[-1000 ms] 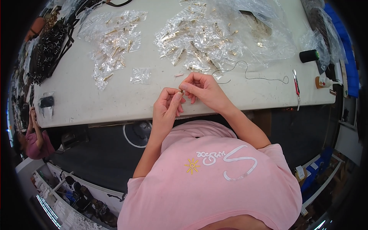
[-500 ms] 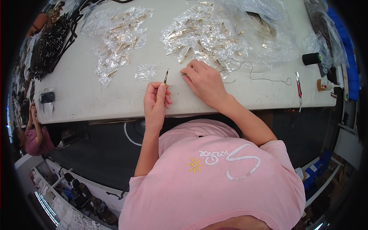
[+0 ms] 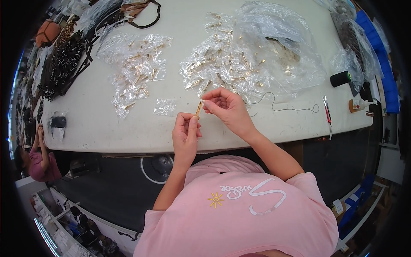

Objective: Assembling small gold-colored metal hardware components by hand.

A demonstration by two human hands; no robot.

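Observation:
My left hand (image 3: 186, 133) grips a slim gold-coloured metal piece (image 3: 198, 109), held upright between thumb and fingers above the table's near part. Close beside its tip, my right hand (image 3: 227, 108) has thumb and forefinger pinched together. Whatever is between those fingertips is too small to name. Just left of the hands lies a small clear plastic bag (image 3: 164, 107), flat on the table. Beyond my right hand spreads a heap of clear bags (image 3: 218, 60) with similar gold-coloured pieces inside.
A second heap of bagged pieces (image 3: 139, 70) lies at left. Dark thread (image 3: 295, 110) trails right, near a black spool (image 3: 341, 79), a red-handled tool (image 3: 328, 115) and a small bottle (image 3: 358, 105). Black straps (image 3: 64, 66) pile at far left. Another person (image 3: 43, 158) is beyond the table's left end.
My left hand has moved right with the gold-coloured piece, and my right hand has come up to its tip. The whole view has shifted slightly.

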